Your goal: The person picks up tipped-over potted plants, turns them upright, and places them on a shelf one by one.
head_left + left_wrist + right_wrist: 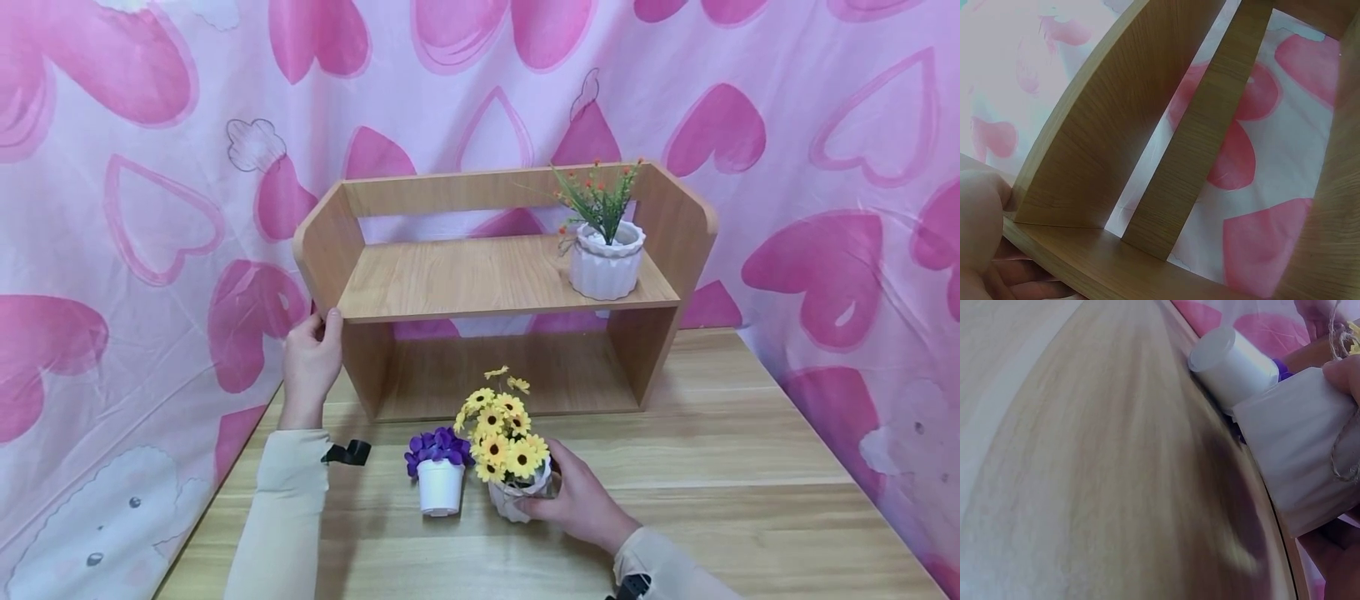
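My left hand (311, 358) grips the left side panel of a two-tier wooden shelf (450, 279), thumb at the front edge. In the left wrist view, the hand (985, 244) has its fingers round the outside of the panel (1104, 119). With my right hand (581, 500) I hold a white flowerpot (517, 502) of yellow daisy-like flowers (498, 433), thumb and fingers on opposite sides. Twine hangs round this pot (1297, 444) in the right wrist view. Whether its base touches the table cannot be told. Just left of it stands a small white pot (440, 487) with purple flowers (437, 447).
On the upper shelf board, at the right, stands a white ribbed pot (606, 262) with green stems and small orange flowers. The shelf stands on a wooden table (720, 433). Behind hangs a pink heart-patterned cloth (450, 92).
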Tool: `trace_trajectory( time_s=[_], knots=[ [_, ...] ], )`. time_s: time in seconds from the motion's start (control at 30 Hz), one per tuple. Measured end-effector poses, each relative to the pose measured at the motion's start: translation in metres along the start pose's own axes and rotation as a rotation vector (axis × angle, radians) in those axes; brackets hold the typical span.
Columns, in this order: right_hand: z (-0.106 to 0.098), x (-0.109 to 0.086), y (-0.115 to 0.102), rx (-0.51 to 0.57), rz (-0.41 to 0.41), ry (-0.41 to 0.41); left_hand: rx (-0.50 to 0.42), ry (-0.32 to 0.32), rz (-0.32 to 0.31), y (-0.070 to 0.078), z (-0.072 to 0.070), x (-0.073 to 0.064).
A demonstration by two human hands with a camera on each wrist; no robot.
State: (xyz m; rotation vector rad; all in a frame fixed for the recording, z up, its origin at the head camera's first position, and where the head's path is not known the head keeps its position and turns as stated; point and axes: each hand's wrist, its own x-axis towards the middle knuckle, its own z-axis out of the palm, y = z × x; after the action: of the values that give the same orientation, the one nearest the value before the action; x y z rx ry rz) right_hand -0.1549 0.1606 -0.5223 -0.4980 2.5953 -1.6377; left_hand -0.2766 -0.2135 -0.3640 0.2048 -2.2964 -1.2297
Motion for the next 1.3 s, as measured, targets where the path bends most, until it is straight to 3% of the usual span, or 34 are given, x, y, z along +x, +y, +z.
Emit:
trace_trajectory(
  time_s=[0.37,0.9,1.3],
  knots=[
    [-0.01,0.001,-0.018,-0.004,0.029,0.079,-0.004,-0.023,-0.003,-0.002,0.0,0.001],
    [-0.042,0.019,-0.064,-0.007,-0.038,0.126,0.002,-0.002,0.013,-0.002,0.001,-0.002],
    [-0.063,0.043,-0.1,-0.078,-0.21,0.181,-0.014,-0.025,-0.027,-0.001,0.0,-0.002]
  ],
)
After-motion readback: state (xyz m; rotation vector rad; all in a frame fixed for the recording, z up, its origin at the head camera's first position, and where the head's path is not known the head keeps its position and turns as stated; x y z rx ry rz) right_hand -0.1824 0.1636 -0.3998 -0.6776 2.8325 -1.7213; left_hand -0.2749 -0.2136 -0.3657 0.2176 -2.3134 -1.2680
